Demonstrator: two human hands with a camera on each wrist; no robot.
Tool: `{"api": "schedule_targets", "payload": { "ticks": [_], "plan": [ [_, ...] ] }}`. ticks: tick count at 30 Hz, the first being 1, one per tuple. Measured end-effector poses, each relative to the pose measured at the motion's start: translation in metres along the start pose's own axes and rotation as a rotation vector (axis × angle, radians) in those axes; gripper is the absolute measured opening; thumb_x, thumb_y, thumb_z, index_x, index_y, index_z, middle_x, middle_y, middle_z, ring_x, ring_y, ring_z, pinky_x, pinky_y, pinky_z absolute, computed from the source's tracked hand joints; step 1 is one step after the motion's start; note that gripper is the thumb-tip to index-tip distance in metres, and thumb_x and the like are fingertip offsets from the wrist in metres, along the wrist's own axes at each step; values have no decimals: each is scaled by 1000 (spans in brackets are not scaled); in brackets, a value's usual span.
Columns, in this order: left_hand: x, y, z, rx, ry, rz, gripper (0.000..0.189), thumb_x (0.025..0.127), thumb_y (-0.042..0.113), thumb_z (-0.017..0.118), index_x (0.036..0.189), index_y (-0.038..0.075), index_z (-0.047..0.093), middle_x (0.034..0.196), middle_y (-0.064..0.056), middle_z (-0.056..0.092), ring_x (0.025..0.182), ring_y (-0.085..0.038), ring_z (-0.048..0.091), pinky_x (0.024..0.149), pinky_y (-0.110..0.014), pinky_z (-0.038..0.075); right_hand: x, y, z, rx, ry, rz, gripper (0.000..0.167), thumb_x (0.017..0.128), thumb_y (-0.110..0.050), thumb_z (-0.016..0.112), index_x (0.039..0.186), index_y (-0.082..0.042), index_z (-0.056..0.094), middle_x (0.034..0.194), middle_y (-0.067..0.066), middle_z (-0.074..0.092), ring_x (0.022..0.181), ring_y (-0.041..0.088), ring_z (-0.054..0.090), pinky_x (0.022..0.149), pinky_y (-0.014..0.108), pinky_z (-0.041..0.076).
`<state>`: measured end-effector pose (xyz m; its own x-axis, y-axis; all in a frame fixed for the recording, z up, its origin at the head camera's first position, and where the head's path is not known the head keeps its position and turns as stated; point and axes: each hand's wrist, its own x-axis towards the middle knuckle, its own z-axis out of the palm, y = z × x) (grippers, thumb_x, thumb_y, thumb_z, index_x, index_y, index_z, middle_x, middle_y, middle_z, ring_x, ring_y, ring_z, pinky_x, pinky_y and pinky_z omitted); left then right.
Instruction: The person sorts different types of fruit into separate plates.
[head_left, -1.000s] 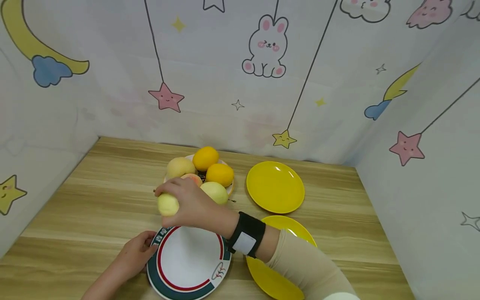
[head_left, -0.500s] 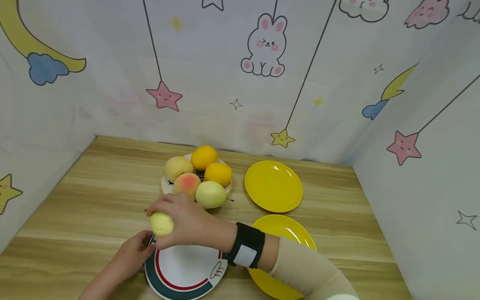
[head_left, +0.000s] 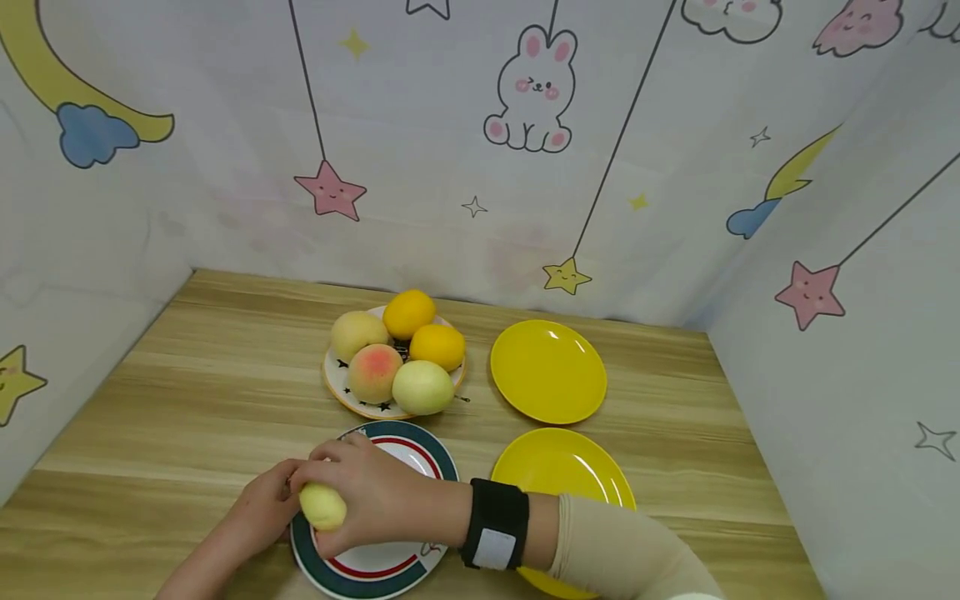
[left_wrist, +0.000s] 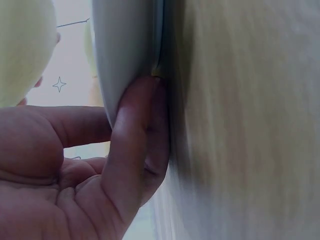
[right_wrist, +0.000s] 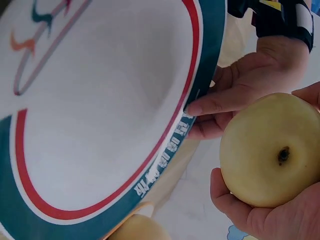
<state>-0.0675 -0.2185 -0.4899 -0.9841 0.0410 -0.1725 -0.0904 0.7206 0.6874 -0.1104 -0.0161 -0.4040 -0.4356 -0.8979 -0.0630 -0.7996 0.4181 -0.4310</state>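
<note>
My right hand (head_left: 375, 496) holds a pale yellow-green pear (head_left: 322, 507) over the left part of a white plate (head_left: 352, 585) with a dark green rim and red ring. The right wrist view shows the pear (right_wrist: 272, 150) end-on, with fingers and thumb around it and a gap between it and the plate (right_wrist: 110, 100). At the plate's left edge, my left hand (head_left: 258, 512) pinches the rim. In the left wrist view, this hand (left_wrist: 110, 165) has its thumb on the plate's upper face and curled fingers beneath the edge, beside the wooden tabletop.
Behind the white plate stands a star-patterned plate (head_left: 339, 390) bearing a pear (head_left: 422, 387), a peach (head_left: 375, 373), a beige round fruit (head_left: 358, 335) and two orange-yellow fruits (head_left: 437, 347). Two yellow plates (head_left: 547, 372) lie to the right, the nearer partly under my right forearm. Cloth walls enclose the table.
My right hand has brought the pear from beside the fruit plate toward me, over the white plate. The peach and fruit plate are uncovered now. My left hand stays on the rim.
</note>
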Motion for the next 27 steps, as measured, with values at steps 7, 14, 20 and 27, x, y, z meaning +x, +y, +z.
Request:
{"api": "schedule_targets", "payload": {
  "ticks": [7, 14, 20, 27],
  "plan": [
    [1, 8, -1, -52, -44, -68, 32, 97, 4, 64, 123, -14, 59, 99, -14, 73, 91, -22, 70, 78, -30, 54, -6, 6, 17, -22, -59, 56, 57, 83, -46, 81, 136, -34, 62, 134, -11, 58, 121, 4, 49, 102, 12, 35],
    [0, 13, -1, -100, -67, -103, 34, 98, 3, 62, 125, -16, 57, 103, -19, 73, 97, -29, 73, 78, -30, 57, -9, 11, 25, 5, -65, 86, 58, 85, -44, 80, 138, -32, 61, 135, -10, 58, 121, 5, 48, 98, 11, 38],
    [0, 13, -1, -113, -70, -113, 33, 99, 3, 61, 126, -16, 56, 104, -20, 72, 98, -31, 73, 80, -33, 58, -9, 13, 30, -7, -92, 110, 57, 86, -43, 79, 139, -34, 59, 136, -9, 57, 117, 7, 47, 92, 10, 39],
    [1, 13, -1, -120, -77, -127, 35, 99, 4, 60, 127, -16, 55, 106, -21, 72, 98, -31, 73, 85, -43, 59, -9, 14, 39, -40, -112, 142, 59, 88, -46, 78, 143, -37, 56, 138, -9, 55, 119, 8, 47, 90, 15, 46]
  ]
}}
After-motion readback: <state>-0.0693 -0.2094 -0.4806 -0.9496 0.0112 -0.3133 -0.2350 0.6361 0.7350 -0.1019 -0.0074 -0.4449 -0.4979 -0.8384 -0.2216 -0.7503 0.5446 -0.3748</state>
